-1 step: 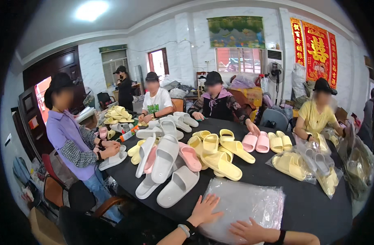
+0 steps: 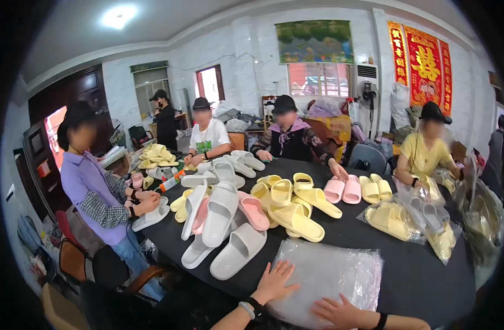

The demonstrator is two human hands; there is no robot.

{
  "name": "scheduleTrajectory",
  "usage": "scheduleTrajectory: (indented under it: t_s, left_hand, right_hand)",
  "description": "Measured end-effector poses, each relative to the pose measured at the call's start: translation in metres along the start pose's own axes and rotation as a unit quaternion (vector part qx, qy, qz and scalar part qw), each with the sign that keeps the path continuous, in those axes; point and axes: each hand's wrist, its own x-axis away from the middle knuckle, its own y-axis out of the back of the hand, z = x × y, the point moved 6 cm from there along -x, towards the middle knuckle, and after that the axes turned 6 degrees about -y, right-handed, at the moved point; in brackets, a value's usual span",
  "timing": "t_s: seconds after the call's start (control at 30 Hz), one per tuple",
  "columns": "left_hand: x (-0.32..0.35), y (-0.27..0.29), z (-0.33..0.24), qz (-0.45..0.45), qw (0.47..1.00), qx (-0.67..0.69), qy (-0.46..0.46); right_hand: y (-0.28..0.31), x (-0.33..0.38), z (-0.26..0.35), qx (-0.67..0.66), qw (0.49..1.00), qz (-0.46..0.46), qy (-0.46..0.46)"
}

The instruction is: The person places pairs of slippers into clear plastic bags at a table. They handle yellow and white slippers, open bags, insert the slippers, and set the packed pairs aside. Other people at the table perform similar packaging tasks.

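Note:
A stack of clear plastic bags [image 2: 334, 269] lies flat on the black table in front of me. My left hand [image 2: 275, 281] rests on its left edge, fingers spread and holding nothing. Lower down, my right hand [image 2: 342, 313] lies on the near part of the bags, also with fingers stretched out. Just beyond my left hand is a heap of grey slippers [image 2: 221, 212], with a pink slipper [image 2: 254, 211] among them. Yellow slippers [image 2: 298, 220] are piled behind the bags.
Across the table [image 2: 411, 286], a person's hand touches pink slippers [image 2: 342, 190] beside a yellow pair [image 2: 375, 188]. Bagged slippers [image 2: 392, 220] lie to the right, near a person in yellow. At left, a person in purple handles a grey slipper [image 2: 151, 215]. A chair [image 2: 144, 278] stands near left.

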Motion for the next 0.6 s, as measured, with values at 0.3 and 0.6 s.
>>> scheduleTrajectory:
  t_s: [0.3, 0.6]
  left_hand:
    - [-0.009, 0.003, 0.002, 0.000, 1.000, 0.013, -0.010]
    - [-0.001, -0.011, 0.060, -0.150, 0.905, 0.393, 0.060]
  right_hand:
    - [-0.044, 0.084, -0.019, 0.033, 0.982, -0.098, -0.159]
    - [-0.023, 0.100, -0.030, -0.104, 0.956, -0.172, -0.213]
